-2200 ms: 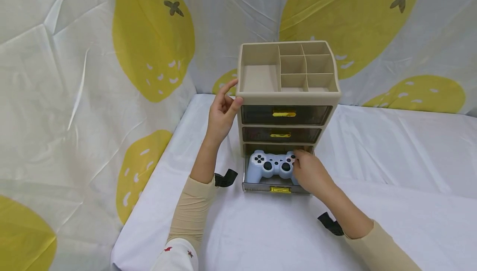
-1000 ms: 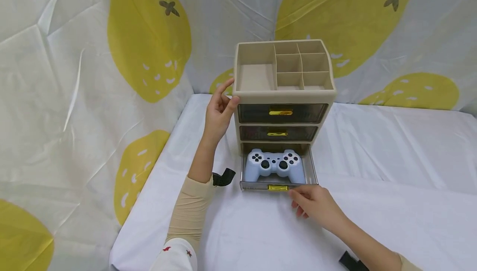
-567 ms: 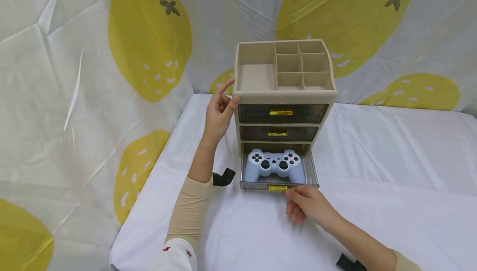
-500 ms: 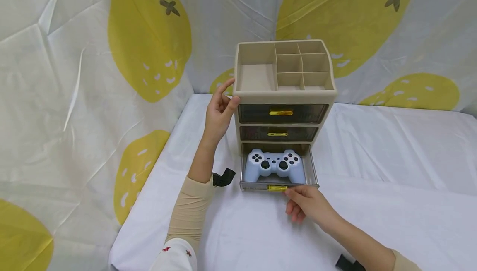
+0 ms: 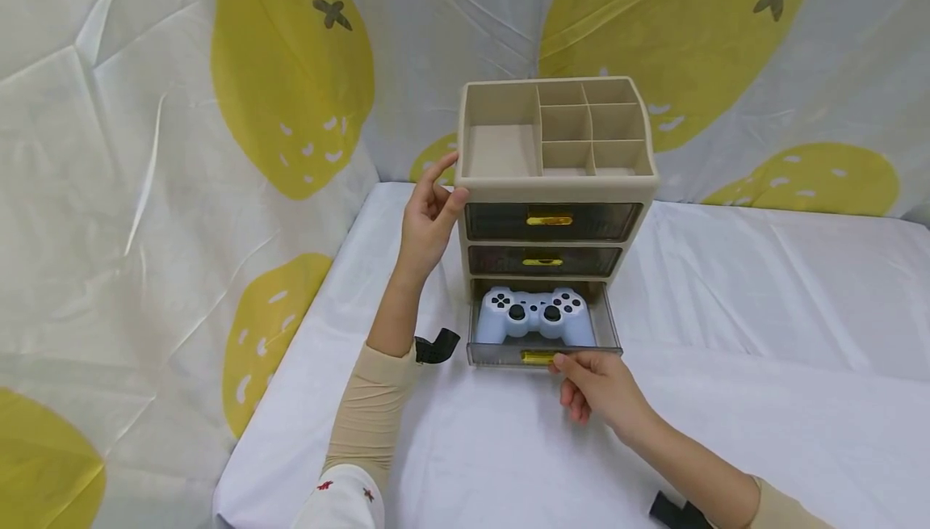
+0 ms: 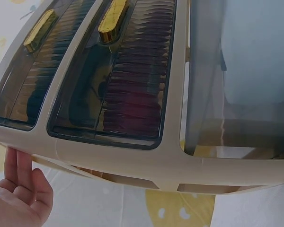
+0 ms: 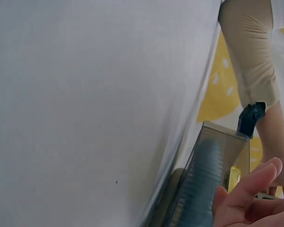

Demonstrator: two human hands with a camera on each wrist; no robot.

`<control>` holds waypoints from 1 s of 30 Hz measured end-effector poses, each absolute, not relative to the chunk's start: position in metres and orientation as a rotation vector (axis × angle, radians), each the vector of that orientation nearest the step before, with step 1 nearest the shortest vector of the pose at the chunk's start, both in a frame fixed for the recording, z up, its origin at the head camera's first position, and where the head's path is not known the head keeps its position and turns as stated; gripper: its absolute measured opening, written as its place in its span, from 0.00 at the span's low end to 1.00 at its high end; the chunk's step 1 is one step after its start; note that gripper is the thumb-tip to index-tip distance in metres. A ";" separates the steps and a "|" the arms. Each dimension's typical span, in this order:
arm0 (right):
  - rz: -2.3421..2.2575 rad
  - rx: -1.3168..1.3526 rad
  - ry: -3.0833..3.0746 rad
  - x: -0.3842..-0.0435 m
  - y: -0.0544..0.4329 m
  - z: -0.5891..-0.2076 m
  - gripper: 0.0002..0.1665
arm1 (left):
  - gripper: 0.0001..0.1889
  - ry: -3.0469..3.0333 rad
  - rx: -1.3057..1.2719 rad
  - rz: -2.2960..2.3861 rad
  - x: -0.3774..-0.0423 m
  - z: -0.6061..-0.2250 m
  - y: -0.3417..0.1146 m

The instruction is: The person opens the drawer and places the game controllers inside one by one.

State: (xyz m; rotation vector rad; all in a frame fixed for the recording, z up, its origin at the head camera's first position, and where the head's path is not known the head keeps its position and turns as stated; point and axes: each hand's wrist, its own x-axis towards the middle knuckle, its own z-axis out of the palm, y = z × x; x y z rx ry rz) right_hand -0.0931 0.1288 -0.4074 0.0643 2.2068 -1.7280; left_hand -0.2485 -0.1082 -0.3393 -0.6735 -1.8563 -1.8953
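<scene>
A beige desktop drawer organizer (image 5: 559,190) stands on the white cloth in the head view. Its bottom drawer (image 5: 494,354) is pulled out, with a light blue game controller (image 5: 534,327) lying inside, sticks up. My right hand (image 5: 599,388) pinches the right end of that drawer's gold handle (image 5: 536,358) between thumb and index finger. In the right wrist view the fingers (image 7: 255,182) partly cover the gold handle (image 7: 234,178). My left hand (image 5: 427,230) rests against the organizer's upper left side, thumb at the front corner. Its fingertips touch the side wall in the left wrist view.
Two upper drawers, the top one (image 5: 581,222) and the middle one (image 5: 581,261), are closed; dark and reddish contents show dimly through them. Open compartments (image 5: 501,149) top the organizer. A lemon-print cloth (image 5: 291,69) hangs behind and to the left.
My right hand has left the controller and come to the drawer's handle. The drawer front has just risen slightly, tilting a little with the controller. The left hand has stayed put.
</scene>
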 end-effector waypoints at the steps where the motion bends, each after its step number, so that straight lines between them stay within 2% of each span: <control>1: -1.724 0.067 2.208 -0.094 0.129 -0.407 0.19 | 0.43 -1.857 -0.676 -1.890 -0.249 -0.339 -0.108; 30: -1.694 0.059 2.241 -0.134 0.130 -0.407 0.20 | 0.43 -1.863 -0.690 -1.915 -0.242 -0.331 -0.108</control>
